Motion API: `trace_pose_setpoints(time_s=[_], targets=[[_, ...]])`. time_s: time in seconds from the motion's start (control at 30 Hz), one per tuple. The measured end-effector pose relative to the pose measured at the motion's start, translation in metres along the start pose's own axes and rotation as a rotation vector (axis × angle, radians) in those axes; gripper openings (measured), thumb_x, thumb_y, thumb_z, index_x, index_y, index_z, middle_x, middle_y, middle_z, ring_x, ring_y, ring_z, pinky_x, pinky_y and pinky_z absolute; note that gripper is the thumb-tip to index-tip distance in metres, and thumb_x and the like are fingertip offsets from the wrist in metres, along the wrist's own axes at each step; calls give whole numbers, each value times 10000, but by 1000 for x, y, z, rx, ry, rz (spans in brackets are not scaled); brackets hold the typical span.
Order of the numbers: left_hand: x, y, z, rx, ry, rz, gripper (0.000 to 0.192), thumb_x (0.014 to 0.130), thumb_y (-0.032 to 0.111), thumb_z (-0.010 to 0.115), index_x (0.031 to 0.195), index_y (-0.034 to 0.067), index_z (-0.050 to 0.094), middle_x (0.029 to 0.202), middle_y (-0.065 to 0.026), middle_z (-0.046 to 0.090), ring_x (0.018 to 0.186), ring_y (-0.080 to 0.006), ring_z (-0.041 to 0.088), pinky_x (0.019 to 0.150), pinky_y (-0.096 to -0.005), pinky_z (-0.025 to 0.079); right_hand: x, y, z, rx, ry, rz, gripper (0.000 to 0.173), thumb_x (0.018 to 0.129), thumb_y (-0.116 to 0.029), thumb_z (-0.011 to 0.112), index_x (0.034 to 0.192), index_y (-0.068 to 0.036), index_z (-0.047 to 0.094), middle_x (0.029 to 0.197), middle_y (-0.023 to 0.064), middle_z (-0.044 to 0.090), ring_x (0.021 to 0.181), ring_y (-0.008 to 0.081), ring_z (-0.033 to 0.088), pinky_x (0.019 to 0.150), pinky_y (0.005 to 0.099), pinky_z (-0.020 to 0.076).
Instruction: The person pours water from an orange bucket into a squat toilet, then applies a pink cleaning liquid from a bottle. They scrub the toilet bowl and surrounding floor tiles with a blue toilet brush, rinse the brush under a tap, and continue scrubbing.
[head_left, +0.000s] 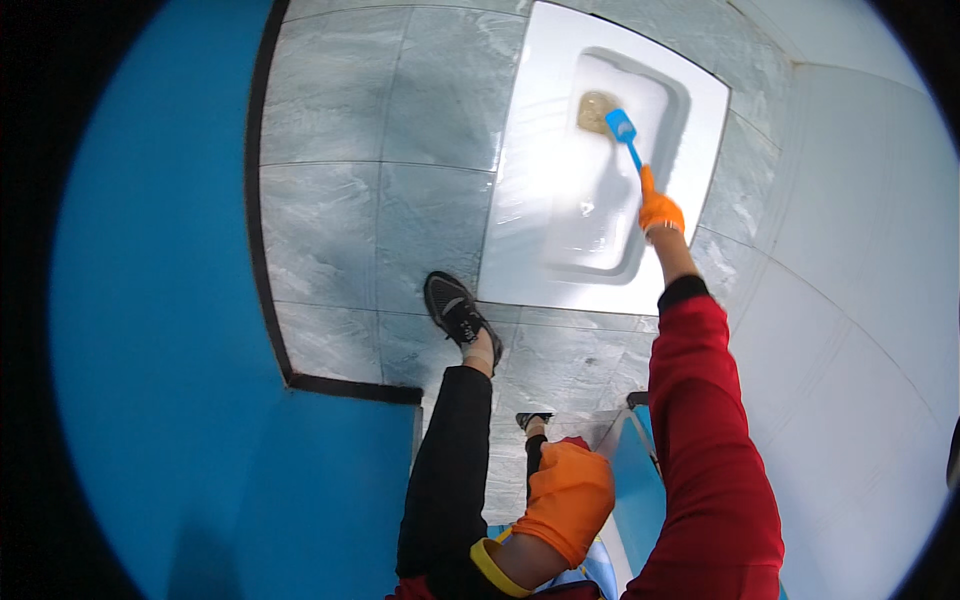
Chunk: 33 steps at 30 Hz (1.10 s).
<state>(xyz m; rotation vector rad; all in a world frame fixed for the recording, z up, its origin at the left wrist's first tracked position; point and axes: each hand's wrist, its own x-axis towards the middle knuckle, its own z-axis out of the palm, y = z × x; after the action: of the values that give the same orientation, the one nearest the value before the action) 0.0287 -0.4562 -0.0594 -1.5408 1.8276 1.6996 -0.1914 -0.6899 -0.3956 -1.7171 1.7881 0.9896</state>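
My right hand (661, 210), in an orange glove, grips the handle of a blue cleaning brush (621, 126) with a flat rectangular head. The head is at the right edge of the yellowish water (592, 112) in the drain end of a white ceramic squat toilet (517, 225). Whether it touches the water or the basin is unclear. Low in the picture and close to my body, my left hand (568, 499) also wears an orange glove. Its fingers are hidden by the back of the glove, so their grip is not visible.
Grey marbled tiles (322, 232) surround the toilet. Blue partition panels (157, 285) with dark edging stand at left, and pale wall tiles (840, 315) rise at right. My black shoe (454, 307) stands by the toilet's near left corner. A blue door (637, 480) is behind me.
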Motion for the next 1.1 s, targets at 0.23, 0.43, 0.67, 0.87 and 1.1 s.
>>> trace_pose_setpoints(time_s=[0.23,0.43,0.67,0.87,1.1], targets=[[2,-8,3,-84,-14,5,102,827,50,586,861,8,673,846,-182,622,814,-300,634,730,-384,507,10,-58,17,116,-37,2,771,936,-115,455,1589,-265,73,1185,178,669,1049,342,670,879,447,532],[0,-3,-14,-102,-26,-30,165,808,86,624,903,-30,695,892,-204,635,833,-320,616,632,-412,528,11,28,11,-226,80,-181,819,912,-38,472,1583,-319,95,1092,210,688,976,375,688,824,457,547],[11,2,-13,-194,-181,-86,193,822,127,613,898,-31,693,972,-225,612,924,-347,591,567,-453,541,31,3,-4,-195,117,-33,656,986,-105,394,1561,-336,176,1133,233,670,1042,390,672,876,473,547],[5,7,-10,-140,-157,-174,233,839,128,590,951,-63,666,963,-223,596,941,-375,585,577,-453,544,9,50,7,-242,81,-8,712,985,-104,381,1578,-362,82,1140,244,656,1014,396,682,855,477,553],[10,18,-38,-122,-226,-49,221,820,106,589,918,-77,665,946,-240,610,863,-366,602,608,-457,548,16,27,-6,-241,18,-79,736,966,-78,404,1574,-367,105,1148,223,675,1009,379,682,844,475,543]])
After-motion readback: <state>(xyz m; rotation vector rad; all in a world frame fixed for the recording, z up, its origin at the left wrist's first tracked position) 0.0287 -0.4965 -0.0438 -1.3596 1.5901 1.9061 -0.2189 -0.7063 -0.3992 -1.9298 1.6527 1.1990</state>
